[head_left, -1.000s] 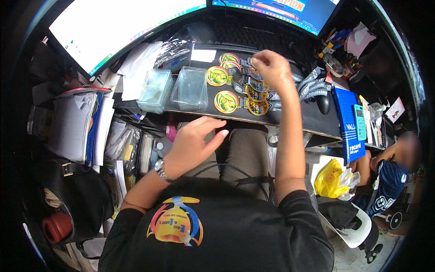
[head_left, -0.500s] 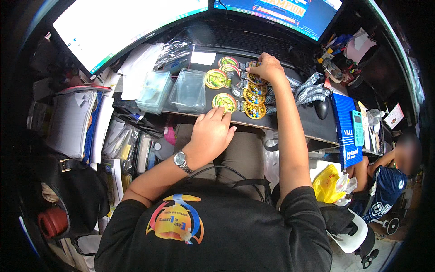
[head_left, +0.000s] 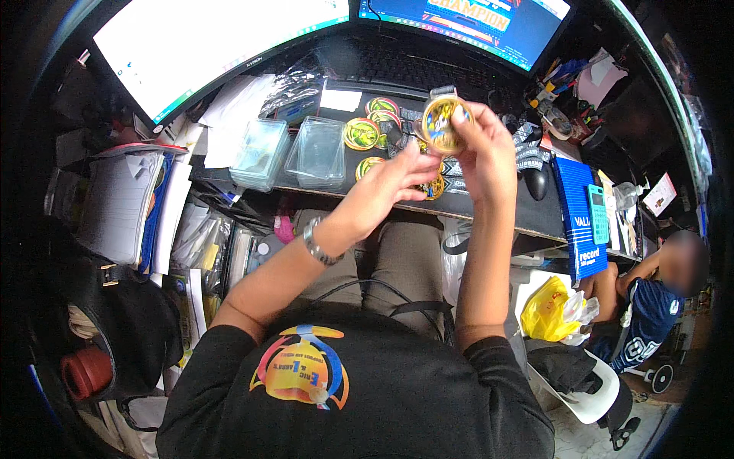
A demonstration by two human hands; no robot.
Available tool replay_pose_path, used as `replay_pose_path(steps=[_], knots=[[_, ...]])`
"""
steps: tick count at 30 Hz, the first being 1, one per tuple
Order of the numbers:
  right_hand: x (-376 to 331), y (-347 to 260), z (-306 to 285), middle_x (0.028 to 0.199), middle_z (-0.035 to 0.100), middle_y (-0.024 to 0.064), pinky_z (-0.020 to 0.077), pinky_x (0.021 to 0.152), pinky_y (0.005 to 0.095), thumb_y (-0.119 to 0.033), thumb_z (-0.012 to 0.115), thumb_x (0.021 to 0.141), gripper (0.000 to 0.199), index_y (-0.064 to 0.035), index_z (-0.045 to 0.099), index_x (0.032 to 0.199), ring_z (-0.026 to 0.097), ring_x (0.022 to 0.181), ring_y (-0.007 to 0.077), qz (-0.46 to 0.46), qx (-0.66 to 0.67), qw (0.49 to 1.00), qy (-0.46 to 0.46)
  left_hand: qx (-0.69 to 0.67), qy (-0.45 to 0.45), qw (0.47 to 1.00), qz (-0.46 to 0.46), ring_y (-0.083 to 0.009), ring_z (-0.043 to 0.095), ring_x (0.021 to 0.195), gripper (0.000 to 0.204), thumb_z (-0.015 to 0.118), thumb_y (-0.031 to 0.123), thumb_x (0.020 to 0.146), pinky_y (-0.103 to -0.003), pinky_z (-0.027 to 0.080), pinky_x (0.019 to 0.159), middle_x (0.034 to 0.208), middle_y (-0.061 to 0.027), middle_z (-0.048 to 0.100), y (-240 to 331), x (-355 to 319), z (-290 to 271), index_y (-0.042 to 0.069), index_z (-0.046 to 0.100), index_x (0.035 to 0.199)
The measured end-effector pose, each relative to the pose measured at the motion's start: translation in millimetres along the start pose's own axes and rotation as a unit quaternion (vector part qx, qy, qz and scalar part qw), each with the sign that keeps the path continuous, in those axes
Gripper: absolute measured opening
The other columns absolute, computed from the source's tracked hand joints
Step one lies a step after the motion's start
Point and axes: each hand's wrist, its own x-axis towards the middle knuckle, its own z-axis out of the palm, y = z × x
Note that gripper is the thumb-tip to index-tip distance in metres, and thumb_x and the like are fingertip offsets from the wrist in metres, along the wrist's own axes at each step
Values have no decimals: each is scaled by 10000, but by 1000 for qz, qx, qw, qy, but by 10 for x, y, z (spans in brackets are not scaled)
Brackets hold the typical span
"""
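Seated at a black desk (head_left: 527,213) before two lit monitors (head_left: 206,46), beside stacked clear boxes (head_left: 317,149). Holding the left hand (head_left: 386,180) over the desk's front edge, fingers loose and outstretched, partly hiding the medals (head_left: 361,134) lying there. Clasping in the right hand (head_left: 483,147), thumb across its face, a gold-rimmed medal (head_left: 442,128), lifted above the desk, near the left fingertips.

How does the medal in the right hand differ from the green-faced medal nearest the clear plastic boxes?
The held medal shows mostly gold with blue; the green-faced medal shows green and yellow.
The held medal is raised in the right hand; the green-faced medal lies on the black desk.
Both are round.
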Motion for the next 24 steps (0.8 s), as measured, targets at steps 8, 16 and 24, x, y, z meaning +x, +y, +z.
replay_pose_path(steps=[8, 16, 24], knots=[[-891, 90, 150, 1040, 664, 76, 528, 822, 259, -21, 602, 925, 246, 23, 555, 1163, 639, 912, 110, 29, -2, 999, 32, -255, -175, 951, -23, -331, 579, 1172, 427, 428, 303, 1022, -454, 471, 1001, 1261, -213, 584, 517, 600, 40, -3, 503, 1311], [-1297, -73, -369, 1055, 658, 79, 492, 865, 263, -5, 637, 874, 351, 30, 545, 1211, 627, 947, 115, 75, -42, 996, -18, -363, -177, 911, 79, -192, 614, 815, 226, 428, 234, 1031, -449, 482, 876, 751, -7, 581, 1398, 499, -242, 75, 583, 1074], [-1467, -407, -1083, 878, 664, 97, 517, 693, 256, 15, 657, 797, 452, 12, 493, 1219, 656, 769, 153, 94, -21, 995, 26, -317, -26, 892, 320, -119, 408, 602, 130, 444, 111, 1005, -350, 419, 809, 649, 10, 340, 1817, -455, -855, 29, 524, 943]])
